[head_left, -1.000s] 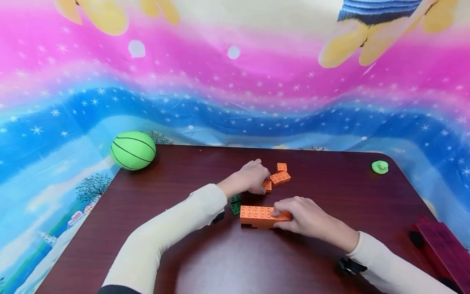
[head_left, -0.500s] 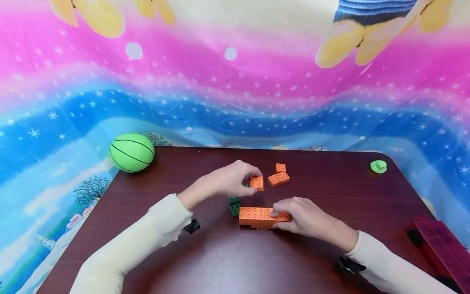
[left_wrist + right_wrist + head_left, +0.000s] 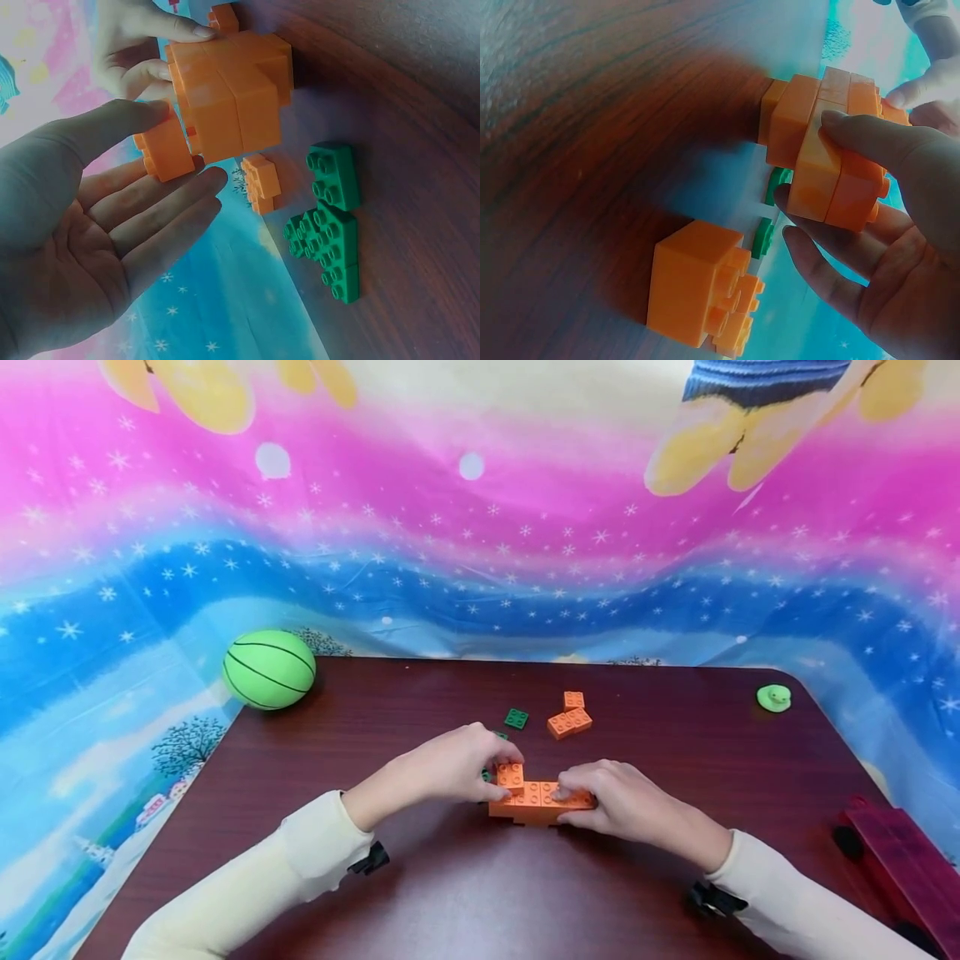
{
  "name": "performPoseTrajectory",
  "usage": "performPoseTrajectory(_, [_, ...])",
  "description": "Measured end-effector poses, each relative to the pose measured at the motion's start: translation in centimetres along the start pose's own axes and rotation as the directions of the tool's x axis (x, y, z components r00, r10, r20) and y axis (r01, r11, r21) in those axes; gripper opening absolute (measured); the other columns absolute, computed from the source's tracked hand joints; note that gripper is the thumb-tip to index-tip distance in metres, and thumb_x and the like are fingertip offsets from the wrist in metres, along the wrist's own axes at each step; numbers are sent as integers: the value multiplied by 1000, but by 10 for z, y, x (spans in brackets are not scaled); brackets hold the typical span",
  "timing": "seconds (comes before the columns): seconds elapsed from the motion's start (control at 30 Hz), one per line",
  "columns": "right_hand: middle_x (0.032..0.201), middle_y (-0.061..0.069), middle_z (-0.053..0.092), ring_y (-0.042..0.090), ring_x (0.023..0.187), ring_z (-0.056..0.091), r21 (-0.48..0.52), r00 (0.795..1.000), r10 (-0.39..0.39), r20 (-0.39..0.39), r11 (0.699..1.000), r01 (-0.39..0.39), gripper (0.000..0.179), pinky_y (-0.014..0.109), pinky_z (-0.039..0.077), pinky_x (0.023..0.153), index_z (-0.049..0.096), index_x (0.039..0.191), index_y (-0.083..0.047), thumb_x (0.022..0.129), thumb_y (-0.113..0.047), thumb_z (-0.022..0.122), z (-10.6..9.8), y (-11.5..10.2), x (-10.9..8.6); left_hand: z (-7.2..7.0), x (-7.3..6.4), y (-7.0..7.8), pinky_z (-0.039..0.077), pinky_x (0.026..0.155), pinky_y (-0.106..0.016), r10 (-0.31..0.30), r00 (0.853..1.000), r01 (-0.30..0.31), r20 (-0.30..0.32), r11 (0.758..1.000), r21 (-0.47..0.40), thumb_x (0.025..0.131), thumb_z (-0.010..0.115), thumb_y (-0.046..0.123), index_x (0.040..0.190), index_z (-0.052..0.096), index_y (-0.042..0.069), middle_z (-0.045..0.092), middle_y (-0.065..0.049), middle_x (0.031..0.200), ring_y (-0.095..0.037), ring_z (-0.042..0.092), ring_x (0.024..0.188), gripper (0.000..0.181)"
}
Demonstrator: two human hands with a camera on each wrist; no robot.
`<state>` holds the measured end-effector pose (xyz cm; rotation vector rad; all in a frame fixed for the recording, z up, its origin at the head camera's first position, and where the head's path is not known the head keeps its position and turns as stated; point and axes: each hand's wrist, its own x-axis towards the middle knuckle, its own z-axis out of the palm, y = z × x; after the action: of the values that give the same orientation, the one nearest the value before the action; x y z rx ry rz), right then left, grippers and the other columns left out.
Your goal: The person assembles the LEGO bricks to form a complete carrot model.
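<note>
My left hand (image 3: 450,764) pinches a small orange toy brick (image 3: 512,775) between thumb and fingers. The brick is at the left end of the top of a built block of orange bricks (image 3: 534,814). In the left wrist view the held brick (image 3: 166,148) lies against the block's studded side or just off it; I cannot tell if it is pressed down. At the block's right end, my right hand (image 3: 630,802) grips it, thumb on the near side. The right wrist view shows that thumb on the block (image 3: 817,165), with fingers behind it.
Loose orange bricks (image 3: 570,722) lie behind the block, and green bricks (image 3: 334,176) lie left of and behind it. A green ball (image 3: 270,668) is at the back left edge, a green toy duck (image 3: 774,697) at the back right. A red toy vehicle (image 3: 903,868) stands far right.
The left hand has picked up the small orange brick from near the loose ones and brought it toward me, onto or just above the block's left end. The right hand keeps its grip.
</note>
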<state>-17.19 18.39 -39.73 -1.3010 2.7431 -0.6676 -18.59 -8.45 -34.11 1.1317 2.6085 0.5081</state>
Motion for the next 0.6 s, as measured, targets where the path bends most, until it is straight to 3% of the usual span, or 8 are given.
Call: performPoseTrajectory(0.6, [85, -18, 67, -3, 70, 51, -6, 1000, 1, -5, 1000, -1, 20, 19, 44, 63, 66, 90, -28, 85, -27, 86, 1, 1, -1, 5, 2, 5, 53, 73, -22, -18, 999, 17, 32, 999, 32, 89, 80, 26, 119, 77, 17, 78, 6, 107, -4, 66, 82, 31])
